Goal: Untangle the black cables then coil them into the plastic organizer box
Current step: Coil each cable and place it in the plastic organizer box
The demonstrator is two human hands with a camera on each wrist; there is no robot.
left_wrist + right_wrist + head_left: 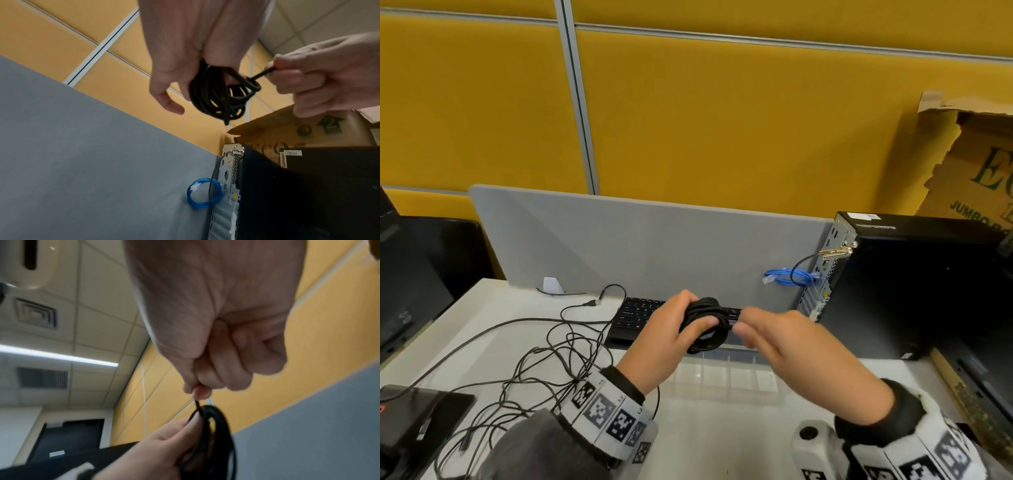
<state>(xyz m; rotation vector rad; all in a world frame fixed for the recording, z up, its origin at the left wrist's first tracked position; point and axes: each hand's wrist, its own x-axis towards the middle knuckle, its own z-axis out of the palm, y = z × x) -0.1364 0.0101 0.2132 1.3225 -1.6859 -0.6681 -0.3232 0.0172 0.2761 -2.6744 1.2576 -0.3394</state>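
Yellow walls stand behind my white bench [709,445]. My left hand [664,346] grips the coiled black cable [705,323] above the clear organizer box [722,375]. My right hand [784,337] pinches its loose end, wrapping it. Next I should tuck that end and lower the coil in.

Yellow wall panels [722,120] behind grey desk divider [654,246].

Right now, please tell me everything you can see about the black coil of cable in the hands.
The coil is a thin, matte black cable wound into several round loops, forming a small, loose bundle. It is held in the air above the clear organizer box, in front of the keyboard. The left hand grips the loops, and the right hand pinches the free end, which is wrapped across the bundle.
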